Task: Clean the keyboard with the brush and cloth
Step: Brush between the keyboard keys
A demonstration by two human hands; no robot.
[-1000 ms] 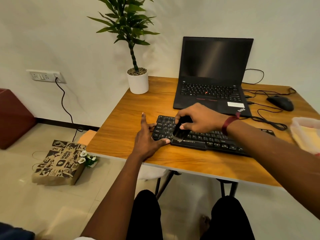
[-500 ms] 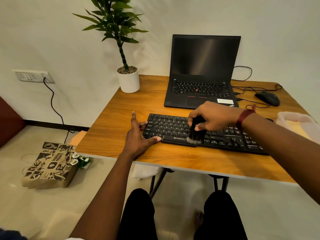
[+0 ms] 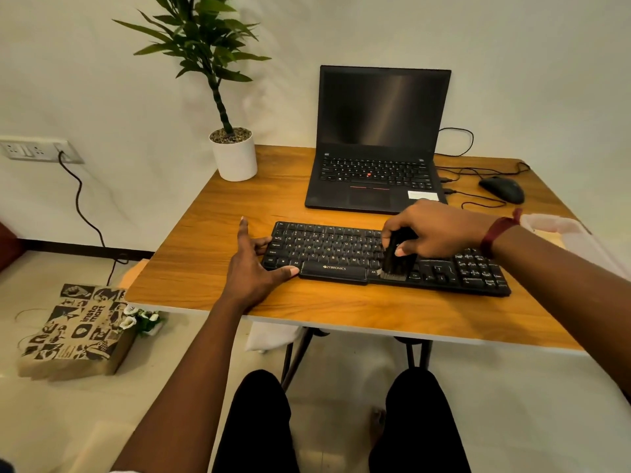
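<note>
On the wooden table, a flat black plastic keyboard lay before a black laptop; the left hand, fingers spread, touched its left end, while the right hand gripped a small black brush, bristles on the keys right of the spacebar

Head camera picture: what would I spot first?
Probably the hands in the middle: the right hand grips a black brush, bristles down on the black keyboard, while the left hand rests open against the keyboard's left end. Behind them stands an open laptop with a dark screen, and a leafy potted plant sits at the far left corner of the table.
</note>
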